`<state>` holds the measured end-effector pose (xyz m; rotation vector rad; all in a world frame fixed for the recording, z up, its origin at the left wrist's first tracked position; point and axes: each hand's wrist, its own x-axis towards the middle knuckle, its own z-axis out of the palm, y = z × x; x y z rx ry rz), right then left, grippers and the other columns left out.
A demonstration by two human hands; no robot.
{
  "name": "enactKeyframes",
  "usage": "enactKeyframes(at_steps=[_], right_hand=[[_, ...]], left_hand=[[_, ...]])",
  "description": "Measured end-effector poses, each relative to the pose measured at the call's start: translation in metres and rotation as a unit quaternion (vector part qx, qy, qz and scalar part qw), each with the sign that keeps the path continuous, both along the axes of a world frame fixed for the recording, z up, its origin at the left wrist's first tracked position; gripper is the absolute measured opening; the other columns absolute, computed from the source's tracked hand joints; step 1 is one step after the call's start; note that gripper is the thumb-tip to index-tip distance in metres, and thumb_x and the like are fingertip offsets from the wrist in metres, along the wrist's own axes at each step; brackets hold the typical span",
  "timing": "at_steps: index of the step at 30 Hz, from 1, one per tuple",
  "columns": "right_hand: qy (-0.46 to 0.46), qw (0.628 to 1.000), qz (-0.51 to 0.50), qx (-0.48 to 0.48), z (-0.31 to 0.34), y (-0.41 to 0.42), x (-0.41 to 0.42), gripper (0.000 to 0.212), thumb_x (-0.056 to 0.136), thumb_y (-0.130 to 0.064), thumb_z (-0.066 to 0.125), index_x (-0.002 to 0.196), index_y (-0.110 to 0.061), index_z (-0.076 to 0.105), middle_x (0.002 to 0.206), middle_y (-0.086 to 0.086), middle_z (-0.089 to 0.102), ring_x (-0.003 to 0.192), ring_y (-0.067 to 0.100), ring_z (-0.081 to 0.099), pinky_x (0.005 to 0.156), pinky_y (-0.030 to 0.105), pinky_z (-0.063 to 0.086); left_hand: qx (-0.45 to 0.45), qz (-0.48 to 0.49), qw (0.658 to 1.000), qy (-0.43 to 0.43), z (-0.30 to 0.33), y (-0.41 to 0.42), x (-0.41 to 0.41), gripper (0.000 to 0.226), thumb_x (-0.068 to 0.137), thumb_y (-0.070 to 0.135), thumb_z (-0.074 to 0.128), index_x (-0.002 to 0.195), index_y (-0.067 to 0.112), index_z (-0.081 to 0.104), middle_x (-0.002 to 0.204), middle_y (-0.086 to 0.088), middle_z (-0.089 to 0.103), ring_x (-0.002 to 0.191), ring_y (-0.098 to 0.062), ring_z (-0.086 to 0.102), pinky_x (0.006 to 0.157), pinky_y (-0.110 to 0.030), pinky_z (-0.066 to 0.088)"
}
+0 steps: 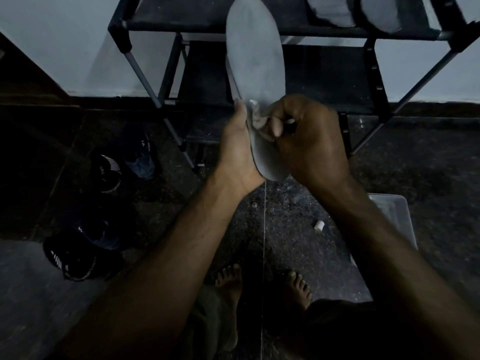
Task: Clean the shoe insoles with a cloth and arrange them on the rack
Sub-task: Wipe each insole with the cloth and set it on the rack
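Head view: dim floor before a dark rack (285, 29)
Insole (255, 63): stood upright, heel low, likely so its face met the cloth
Left hand (237, 149): grip clamped along the insole's left edge near the heel, steadying it
Right hand (309, 141): grip curled tight on the cloth (259, 120), pressed to the insole's lower face
Rack top: two insoles (335, 10) lay there, apparently finished
Floor: shoes (109, 172) at left, bin (394, 219) at right
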<state>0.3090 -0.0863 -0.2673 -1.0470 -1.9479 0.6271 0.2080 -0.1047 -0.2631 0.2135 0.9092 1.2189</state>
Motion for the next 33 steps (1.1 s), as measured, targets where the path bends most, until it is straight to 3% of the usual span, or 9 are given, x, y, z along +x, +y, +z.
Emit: enactKeyframes(at_steps=[2, 6, 9, 13, 16, 23, 25, 29, 33], right_hand=[[0.0, 1.0, 0.016, -0.009, 0.002, 0.003, 0.003, 0.022, 0.078, 0.003, 0.063, 0.063, -0.011, 0.055, 0.069, 0.007, 0.064, 0.07, 0.022, 0.063, 0.064, 0.042, 0.05], [-0.061, 0.968, 0.204, -0.134, 0.021, -0.002, 0.011, 0.035, 0.078, 0.0, 0.073, 0.064, -0.024, 0.052, 0.077, 0.003, 0.07, 0.078, 0.009, 0.067, 0.081, 0.02, 0.05], [-0.082, 0.961, 0.227, -0.136, 0.023, -0.002, 0.014, 0.034, 0.08, 0.0, 0.072, 0.065, -0.024, 0.052, 0.079, 0.002, 0.069, 0.079, 0.008, 0.066, 0.076, 0.015, 0.049], [-0.032, 0.994, 0.085, -0.054, 0.011, -0.001, 0.008, 0.019, 0.079, -0.002, 0.069, 0.067, -0.012, 0.058, 0.074, 0.005, 0.068, 0.074, 0.016, 0.066, 0.072, 0.033, 0.054], [0.017, 1.0, -0.024, 0.008, -0.001, 0.004, 0.004, 0.022, 0.081, -0.002, 0.065, 0.065, -0.014, 0.054, 0.071, 0.006, 0.064, 0.071, 0.02, 0.064, 0.064, 0.042, 0.051], [0.264, 0.949, -0.088, -0.148, 0.014, 0.016, 0.031, 0.021, 0.084, 0.006, 0.067, 0.077, -0.008, 0.053, 0.081, 0.006, 0.068, 0.075, 0.014, 0.069, 0.067, 0.022, 0.055], [0.302, 0.931, -0.075, -0.19, 0.017, 0.017, 0.038, 0.025, 0.083, 0.007, 0.067, 0.075, -0.011, 0.052, 0.086, 0.008, 0.069, 0.081, 0.018, 0.068, 0.071, 0.023, 0.054], [0.249, 0.925, 0.019, -0.285, 0.013, 0.016, 0.043, 0.027, 0.081, 0.007, 0.068, 0.073, -0.014, 0.053, 0.077, -0.001, 0.072, 0.079, 0.015, 0.07, 0.073, 0.023, 0.054], [0.138, 0.928, 0.098, -0.333, 0.012, 0.011, 0.039, 0.021, 0.078, 0.004, 0.071, 0.075, -0.011, 0.055, 0.093, 0.017, 0.071, 0.084, 0.02, 0.069, 0.074, 0.023, 0.056]], left_hand=[[-0.005, 0.004, 1.0, 0.005, -0.002, 0.001, 0.0, 0.061, 0.102, 0.051, 0.018, 0.077, 0.009, 0.056, 0.068, -0.009, 0.065, 0.069, -0.018, 0.065, 0.076, -0.031, 0.046], [0.011, 0.029, 0.997, -0.069, -0.01, 0.005, -0.016, 0.076, 0.1, 0.055, 0.029, 0.089, -0.006, 0.072, 0.105, -0.021, 0.069, 0.111, -0.029, 0.062, 0.097, -0.042, 0.046], [0.013, 0.032, 0.997, -0.062, -0.009, 0.006, -0.019, 0.072, 0.1, 0.055, 0.027, 0.1, -0.004, 0.068, 0.104, -0.019, 0.069, 0.126, -0.028, 0.052, 0.097, -0.041, 0.046], [0.008, 0.01, 1.0, -0.011, -0.003, 0.003, -0.009, 0.065, 0.101, 0.054, 0.024, 0.093, 0.003, 0.064, 0.089, -0.015, 0.068, 0.096, -0.023, 0.068, 0.086, -0.036, 0.05], [0.016, 0.023, 0.998, 0.057, 0.0, 0.003, 0.01, 0.052, 0.102, 0.05, 0.018, 0.077, 0.015, 0.047, 0.068, -0.003, 0.055, 0.07, -0.014, 0.059, 0.077, -0.028, 0.043], [0.082, -0.002, 0.996, -0.025, -0.011, 0.009, -0.007, 0.054, 0.095, 0.048, 0.033, 0.106, 0.006, 0.064, 0.101, -0.012, 0.053, 0.097, -0.024, 0.048, 0.089, -0.032, 0.038], [0.083, 0.007, 0.996, -0.025, -0.008, 0.009, -0.007, 0.058, 0.097, 0.047, 0.031, 0.123, 0.002, 0.056, 0.109, -0.014, 0.057, 0.109, -0.027, 0.049, 0.104, -0.036, 0.036], [0.087, 0.031, 0.995, -0.024, -0.011, 0.011, -0.015, 0.061, 0.102, 0.045, 0.024, 0.13, -0.003, 0.05, 0.11, -0.016, 0.061, 0.103, -0.025, 0.058, 0.105, -0.035, 0.039], [0.083, 0.025, 0.994, -0.067, -0.011, 0.012, -0.02, 0.06, 0.101, 0.047, 0.022, 0.117, 0.001, 0.058, 0.106, -0.015, 0.064, 0.111, -0.028, 0.057, 0.106, -0.041, 0.039]])
